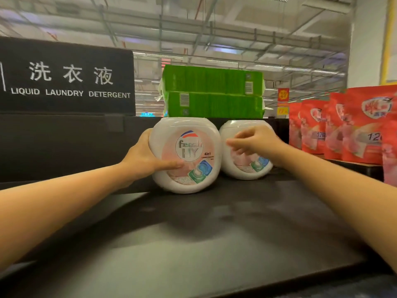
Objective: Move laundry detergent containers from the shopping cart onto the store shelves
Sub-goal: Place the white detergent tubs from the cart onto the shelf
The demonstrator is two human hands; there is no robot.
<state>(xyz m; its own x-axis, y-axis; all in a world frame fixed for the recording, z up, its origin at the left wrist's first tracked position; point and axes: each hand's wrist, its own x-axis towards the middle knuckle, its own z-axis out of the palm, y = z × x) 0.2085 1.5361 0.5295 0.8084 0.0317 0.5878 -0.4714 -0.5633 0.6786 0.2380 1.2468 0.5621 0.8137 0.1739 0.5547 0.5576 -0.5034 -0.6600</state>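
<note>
Two round white detergent pod tubs with pink labels stand side by side on a black top shelf (193,233). The nearer tub (189,155) is on the left, and my left hand (146,158) grips its left side with the thumb across the label's lower edge. The second tub (245,160) sits a little farther back on the right. My right hand (255,143) hovers in front of that tub with fingers loosely curled and holds nothing; I cannot tell whether it touches the tub. The shopping cart is out of view.
Two green boxes (212,91) are stacked behind the tubs. Red pouches (343,125) fill the shelf at the right. A black sign (66,76) reading "Liquid Laundry Detergent" stands at the left. The shelf's front edge runs along the bottom.
</note>
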